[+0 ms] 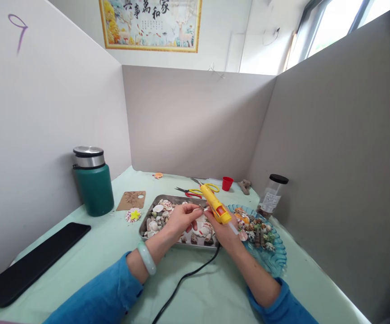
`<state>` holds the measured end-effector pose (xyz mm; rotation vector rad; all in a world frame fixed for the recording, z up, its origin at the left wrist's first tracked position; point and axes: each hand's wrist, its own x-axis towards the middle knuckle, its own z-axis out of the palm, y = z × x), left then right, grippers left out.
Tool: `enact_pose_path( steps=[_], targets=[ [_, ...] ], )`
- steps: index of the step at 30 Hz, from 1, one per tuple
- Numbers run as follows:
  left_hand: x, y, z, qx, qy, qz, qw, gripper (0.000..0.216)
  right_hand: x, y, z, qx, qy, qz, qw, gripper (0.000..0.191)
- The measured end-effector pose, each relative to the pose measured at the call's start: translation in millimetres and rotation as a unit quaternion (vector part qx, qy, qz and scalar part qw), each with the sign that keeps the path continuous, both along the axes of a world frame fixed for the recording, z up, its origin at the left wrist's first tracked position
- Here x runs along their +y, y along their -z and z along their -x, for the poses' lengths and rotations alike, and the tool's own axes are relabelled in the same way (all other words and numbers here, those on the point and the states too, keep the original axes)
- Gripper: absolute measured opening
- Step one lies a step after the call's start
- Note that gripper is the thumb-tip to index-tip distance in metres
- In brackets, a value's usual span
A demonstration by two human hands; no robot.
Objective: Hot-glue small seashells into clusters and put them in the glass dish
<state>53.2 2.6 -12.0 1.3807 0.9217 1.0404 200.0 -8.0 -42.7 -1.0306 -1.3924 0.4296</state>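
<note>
My right hand (226,231) is wrapped round a yellow hot glue gun (214,203), whose nozzle points up and away from me. Its black cord trails down toward the table's front edge. Thumb and fingers of my left hand (181,220) are pinched together over the tray, close to the right fingertips. Something tiny and dark seems to sit between them, too small to name. Below both hands is a metal tray (144,225) with seashells (157,216) in it. A blue scalloped plate (280,249) of small shells and ornaments stands beside my right wrist.
A green flask (95,189) and a black pad (36,263) are at left. Behind the tray lie scissors (193,192), a red cup (227,183) and a brown card (131,200). A black-lidded jar (272,195) stands right. Grey partitions (195,121) enclose the table.
</note>
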Motion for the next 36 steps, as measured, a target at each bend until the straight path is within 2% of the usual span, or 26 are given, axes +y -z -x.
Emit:
enact_pose_path(
  steps=[7,15,20,27,36],
  targets=[
    [3.9,4.6,1.7,0.027,0.004,-0.015,1.000,0.031,-5.2,-4.9,-0.3,-0.044,-0.011,-0.024,0.999,0.025],
    [7.4,9.1,4.3,0.056,0.025,-0.035,0.997,0.034,-5.9,-6.3,-1.4,-0.072,-0.012,-0.019,0.997,0.028],
    [8.4,9.9,3.7,0.085,0.013,-0.052,0.995,0.030,-5.2,-4.8,-0.2,-0.084,0.005,-0.037,0.996,0.028],
    [2.9,2.2,1.4,0.145,-0.027,-0.099,0.984,0.027,-5.9,-2.8,-2.0,-0.123,0.016,-0.070,0.990,0.026],
    [7.7,7.7,-0.9,0.092,-0.035,-0.105,0.990,0.031,-7.6,-4.4,-2.0,-0.143,0.013,-0.083,0.986,0.027]
  ],
)
